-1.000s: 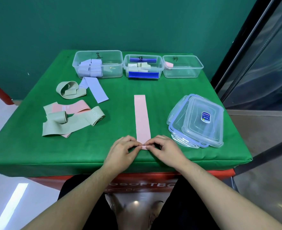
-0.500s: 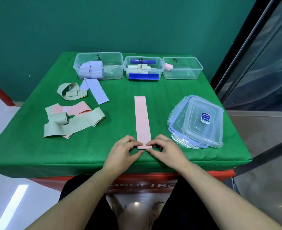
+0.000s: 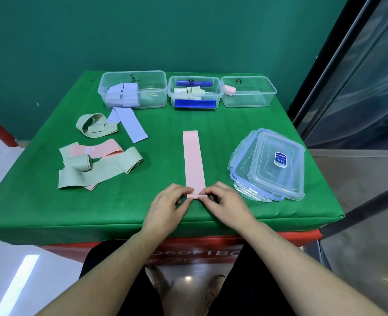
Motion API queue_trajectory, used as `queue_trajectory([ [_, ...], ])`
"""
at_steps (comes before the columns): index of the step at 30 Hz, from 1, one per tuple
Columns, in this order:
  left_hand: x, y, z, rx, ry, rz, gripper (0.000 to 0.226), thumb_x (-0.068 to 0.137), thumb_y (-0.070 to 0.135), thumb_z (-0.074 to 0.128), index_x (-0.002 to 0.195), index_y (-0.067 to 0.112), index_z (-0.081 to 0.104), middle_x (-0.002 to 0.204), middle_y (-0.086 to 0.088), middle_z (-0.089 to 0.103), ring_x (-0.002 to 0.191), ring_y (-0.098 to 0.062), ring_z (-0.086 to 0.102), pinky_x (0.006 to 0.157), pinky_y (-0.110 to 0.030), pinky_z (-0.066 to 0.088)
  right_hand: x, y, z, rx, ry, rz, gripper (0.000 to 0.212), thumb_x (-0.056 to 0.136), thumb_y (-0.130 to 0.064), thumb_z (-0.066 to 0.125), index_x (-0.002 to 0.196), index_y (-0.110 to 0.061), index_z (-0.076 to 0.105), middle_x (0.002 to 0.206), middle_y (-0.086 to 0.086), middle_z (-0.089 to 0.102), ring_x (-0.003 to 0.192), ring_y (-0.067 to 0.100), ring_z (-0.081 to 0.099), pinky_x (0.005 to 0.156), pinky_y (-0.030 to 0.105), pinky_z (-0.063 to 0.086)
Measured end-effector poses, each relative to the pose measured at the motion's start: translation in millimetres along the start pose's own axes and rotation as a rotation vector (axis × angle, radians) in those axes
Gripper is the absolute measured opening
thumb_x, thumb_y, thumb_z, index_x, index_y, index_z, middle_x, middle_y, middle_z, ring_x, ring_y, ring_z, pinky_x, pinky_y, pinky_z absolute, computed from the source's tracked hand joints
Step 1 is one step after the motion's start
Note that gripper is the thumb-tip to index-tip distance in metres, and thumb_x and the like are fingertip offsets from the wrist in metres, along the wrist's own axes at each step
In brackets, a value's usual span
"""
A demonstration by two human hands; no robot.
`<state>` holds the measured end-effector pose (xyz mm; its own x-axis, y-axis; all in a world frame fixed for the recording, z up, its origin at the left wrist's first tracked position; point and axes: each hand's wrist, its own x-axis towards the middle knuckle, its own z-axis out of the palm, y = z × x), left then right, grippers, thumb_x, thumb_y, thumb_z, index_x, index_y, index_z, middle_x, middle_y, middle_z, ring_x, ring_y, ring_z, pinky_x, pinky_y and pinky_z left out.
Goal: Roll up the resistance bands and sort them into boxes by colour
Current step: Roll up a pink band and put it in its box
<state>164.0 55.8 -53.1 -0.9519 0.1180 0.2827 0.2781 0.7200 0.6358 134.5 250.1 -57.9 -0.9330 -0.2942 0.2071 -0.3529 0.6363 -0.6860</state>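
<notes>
Both hands pinched the near end of the pink resistance band, which lay flat on the green bench. The left hand and right hand had fingers clamped on its folded edge, with the stacked lids at three o'clock.

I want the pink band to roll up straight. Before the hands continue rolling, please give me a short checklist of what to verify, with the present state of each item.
1. Both hands grip the near end: left hand and right hand pinch it at either side: ok.
2. pink band lies flat and straight ahead: ok.
3. First fold is even across the width: partly hidden by fingers: cannot tell.
4. Path along the band is free: stack of lids sits apart to the right: ok.
5. pink box is open, with room inside: ok.
</notes>
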Motion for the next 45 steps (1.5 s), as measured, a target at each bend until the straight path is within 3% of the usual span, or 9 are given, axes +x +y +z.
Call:
queue_trajectory([
  [6, 2, 2, 2, 0.003, 0.014, -0.036, 0.016, 0.093, 0.028, 0.066, 0.105, 0.023, 0.075, 0.089, 0.016, 0.057, 0.074, -0.003, 0.051, 0.071, -0.021, 0.039, -1, -4, 2, -0.02, 0.048, 0.015, 0.016, 0.089, -0.039, 0.069, 0.105, -0.033, 0.071, 0.074, -0.011, 0.049, 0.074, 0.006, 0.052, 0.065, 0.028, 0.044],
  [15, 0, 3, 2, 0.019, 0.03, -0.037, 0.02, 0.088, 0.025, 0.072, 0.108, 0.022, 0.072, 0.087, 0.016, 0.054, 0.072, -0.005, 0.05, 0.069, -0.018, 0.036, 1, -9, 4, -0.063, 0.076, 0.034, 0.01, 0.092, -0.034, 0.066, 0.098, -0.029, 0.073, 0.072, -0.005, 0.053, 0.073, 0.013, 0.053, 0.066, 0.033, 0.045],
  [20, 3, 4, 3, 0.041, 0.023, -0.06, 0.02, 0.091, 0.022, 0.068, 0.111, 0.02, 0.073, 0.088, 0.012, 0.055, 0.072, -0.009, 0.051, 0.07, -0.024, 0.04, -1, -10, 4, -0.114, 0.064, -0.001, 0.022, 0.09, -0.035, 0.067, 0.111, -0.029, 0.068, 0.073, -0.007, 0.049, 0.072, 0.011, 0.048, 0.063, 0.026, 0.035],
  [26, 4, 7, 4, 0.056, 0.015, -0.095, 0.024, 0.093, 0.024, 0.065, 0.116, 0.02, 0.07, 0.089, 0.013, 0.05, 0.069, -0.009, 0.048, 0.07, -0.024, 0.037, 0, -8, 3, -0.117, 0.066, 0.007, 0.012, 0.09, -0.03, 0.068, 0.102, -0.028, 0.068, 0.07, -0.009, 0.047, 0.07, 0.012, 0.048, 0.061, 0.027, 0.031],
  [33, 13, 7, 1, 0.097, -0.011, -0.043, 0.019, 0.093, 0.024, 0.065, 0.111, 0.019, 0.071, 0.109, 0.007, 0.056, 0.072, -0.012, 0.054, 0.068, -0.027, 0.04, 3, -12, 3, -0.12, 0.06, 0.035, 0.015, 0.093, -0.031, 0.065, 0.105, -0.025, 0.069, 0.067, -0.009, 0.045, 0.068, 0.012, 0.046, 0.061, 0.025, 0.028],
  [39, 7, 3, 0, 0.019, 0.026, 0.001, 0.016, 0.091, 0.019, 0.069, 0.105, 0.016, 0.075, 0.097, 0.01, 0.066, 0.076, 0.002, 0.047, 0.069, -0.015, 0.038, 1, -17, -2, -0.114, 0.026, 0.006, 0.015, 0.094, -0.037, 0.063, 0.101, -0.025, 0.068, 0.063, -0.012, 0.042, 0.068, 0.011, 0.045, 0.06, 0.024, 0.027],
  [45, -14, 3, -4, -0.036, 0.046, 0.016, 0.012, 0.088, 0.02, 0.073, 0.099, 0.021, 0.074, 0.092, 0.014, 0.066, 0.073, -0.003, 0.052, 0.07, -0.012, 0.039, -19, -17, 1, -0.155, 0.054, -0.037, 0.017, 0.092, -0.041, 0.064, 0.101, -0.029, 0.071, 0.075, -0.018, 0.04, 0.077, 0.008, 0.04, 0.073, 0.024, 0.029],
])
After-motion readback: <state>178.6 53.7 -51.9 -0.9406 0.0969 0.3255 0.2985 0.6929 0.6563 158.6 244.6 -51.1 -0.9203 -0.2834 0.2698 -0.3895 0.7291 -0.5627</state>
